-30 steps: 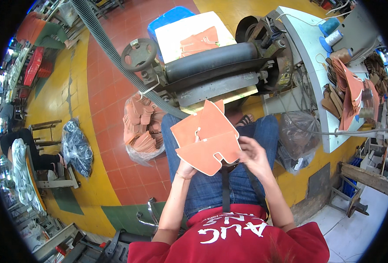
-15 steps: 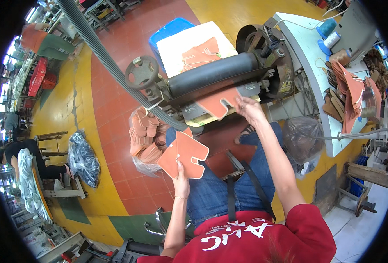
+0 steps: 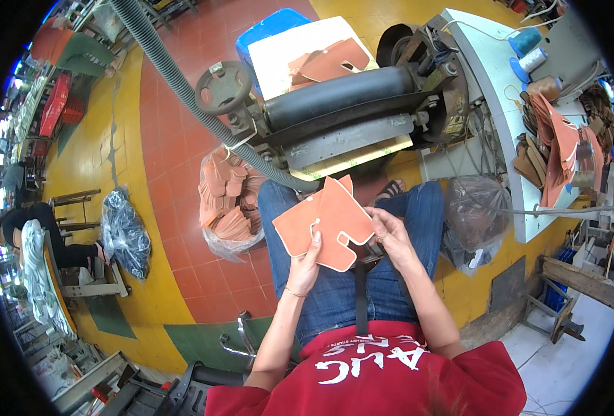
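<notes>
My left hand (image 3: 303, 270) grips a few flat orange cut pieces (image 3: 326, 220), leather-like, with pale edges and a notch. They are fanned out above my lap, thumb on top. At their right edge my right hand (image 3: 392, 239) pinches the top piece between thumb and fingers. Beyond my knees stands a machine with a dark roller (image 3: 342, 94) and a grey metal feed plate (image 3: 352, 139). Behind the roller, similar orange pieces (image 3: 331, 61) lie overlapping on a white board (image 3: 272, 66).
A plastic bag of stacked orange pieces (image 3: 227, 201) sits on the floor left of my legs. A grey hose (image 3: 175, 76) slants down past a handwheel (image 3: 224, 88). At right are a sewing table (image 3: 484, 76) with thread spools and a dark plastic bag (image 3: 477, 215).
My right hand has drawn back from the feed plate to the pieces in my left hand. The piece on the plate is gone from there; another piece now lies on the board behind the roller.
</notes>
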Available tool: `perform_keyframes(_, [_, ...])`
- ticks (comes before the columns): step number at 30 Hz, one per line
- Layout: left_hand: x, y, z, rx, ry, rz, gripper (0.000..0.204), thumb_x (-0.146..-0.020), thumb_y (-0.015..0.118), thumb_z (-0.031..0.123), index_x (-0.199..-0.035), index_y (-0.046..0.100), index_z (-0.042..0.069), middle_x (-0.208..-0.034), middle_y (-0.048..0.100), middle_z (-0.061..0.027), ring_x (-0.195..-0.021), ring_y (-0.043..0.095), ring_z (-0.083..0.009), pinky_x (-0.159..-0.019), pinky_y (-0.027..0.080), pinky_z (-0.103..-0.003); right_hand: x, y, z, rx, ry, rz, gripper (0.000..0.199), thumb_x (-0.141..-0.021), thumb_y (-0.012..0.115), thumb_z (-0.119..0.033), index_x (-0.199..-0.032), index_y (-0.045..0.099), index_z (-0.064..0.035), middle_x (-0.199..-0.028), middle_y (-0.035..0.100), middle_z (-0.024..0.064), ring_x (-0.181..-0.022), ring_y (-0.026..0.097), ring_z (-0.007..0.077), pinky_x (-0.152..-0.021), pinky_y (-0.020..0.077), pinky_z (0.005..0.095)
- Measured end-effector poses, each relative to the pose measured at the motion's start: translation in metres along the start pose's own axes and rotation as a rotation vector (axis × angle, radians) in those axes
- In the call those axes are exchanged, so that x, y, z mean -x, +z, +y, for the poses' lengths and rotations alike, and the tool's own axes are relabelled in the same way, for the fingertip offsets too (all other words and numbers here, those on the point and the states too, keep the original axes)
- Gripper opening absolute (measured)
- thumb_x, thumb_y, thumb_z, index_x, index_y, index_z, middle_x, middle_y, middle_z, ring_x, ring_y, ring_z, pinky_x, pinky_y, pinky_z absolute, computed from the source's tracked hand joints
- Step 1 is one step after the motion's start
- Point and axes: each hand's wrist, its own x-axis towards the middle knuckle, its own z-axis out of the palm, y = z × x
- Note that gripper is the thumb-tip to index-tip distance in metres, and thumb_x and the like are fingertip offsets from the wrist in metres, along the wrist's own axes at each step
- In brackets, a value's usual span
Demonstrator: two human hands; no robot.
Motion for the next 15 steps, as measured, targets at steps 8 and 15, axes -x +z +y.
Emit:
perform_keyframes(8, [0.001, -0.003, -0.003, -0.023, 0.027, 0.058, 0.046, -0.095, 0.056, 0.016, -0.135, 0.041, 0.003, -0.133, 0.048, -0.005, -0.12, 0.046, -0.0135, -0.102, 0.037, -0.031, -0.004, 0.028, -0.043, 0.469, 0.077, 0.131, 0.028, -0.084, 0.07, -0.022, -0.101, 0.065, -0.0002, -0.079, 0.067, 0.0038, -0.059, 0.054, 0.0036, -0.052, 0.0429, 0.0211])
perform_keyframes(15, [-0.001, -0.021, 0.0, -0.19, 0.081, 0.123, 0.043, -0.094, 0.057, 0.02, -0.132, 0.046, 0.001, -0.129, 0.051, -0.006, -0.118, 0.048, -0.0139, -0.101, 0.037, -0.03, -0.091, 0.013, -0.175, 1.255, -0.933, 0.122, 0.026, -0.078, 0.07, -0.018, -0.099, 0.064, -0.0044, -0.095, 0.063, 0.0115, -0.094, 0.058, 0.03, -0.082, 0.0463, 0.0397])
